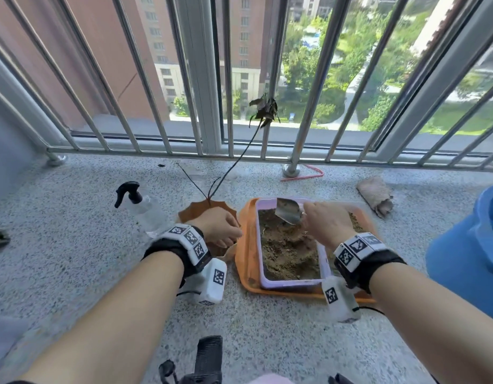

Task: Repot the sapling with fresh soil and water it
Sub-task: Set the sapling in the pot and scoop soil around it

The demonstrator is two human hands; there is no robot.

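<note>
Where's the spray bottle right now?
In the head view, the spray bottle lies on the balcony floor at centre-left, just left of the brown pot that the left hand rests on.

One head-worn wide-angle view looks forward and down from above both forearms, close to the hands. It faces the railing (239, 151) and the city beyond. The left hand (217, 225) and right hand (327, 224) sit mid-frame; floor (73, 245) lies below the fingers, straight bars bow toward the edges.
</note>
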